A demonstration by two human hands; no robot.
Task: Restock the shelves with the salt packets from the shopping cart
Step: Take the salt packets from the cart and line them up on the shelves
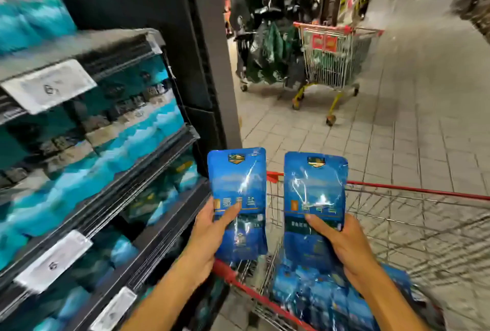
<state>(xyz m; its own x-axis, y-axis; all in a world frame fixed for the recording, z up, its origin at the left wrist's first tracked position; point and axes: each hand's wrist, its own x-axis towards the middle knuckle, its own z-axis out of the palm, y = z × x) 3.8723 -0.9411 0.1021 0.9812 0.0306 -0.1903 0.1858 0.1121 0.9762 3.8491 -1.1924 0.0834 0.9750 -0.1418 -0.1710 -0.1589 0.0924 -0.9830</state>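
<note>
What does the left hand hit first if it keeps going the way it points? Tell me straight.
Probably nothing close. The left hand holds a salt packet upright, pointing up and ahead past the dark shelf end panel on its left. Beyond lies open tiled floor, though depth is hard to judge.

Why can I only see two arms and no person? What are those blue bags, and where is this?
The camera sits on the person's head and looks forward and down, so you see only their arms, just as you see your own. This is a shop aisle. The left hand holds one blue salt packet upright, and the right hand holds another salt packet. Below the hands is a shopping cart with a red rim, and more blue packets lie inside it. On the left are dark shelves with blurry blue packs and white price tags. Farther away on the tiled floor stands a second cart.
</note>
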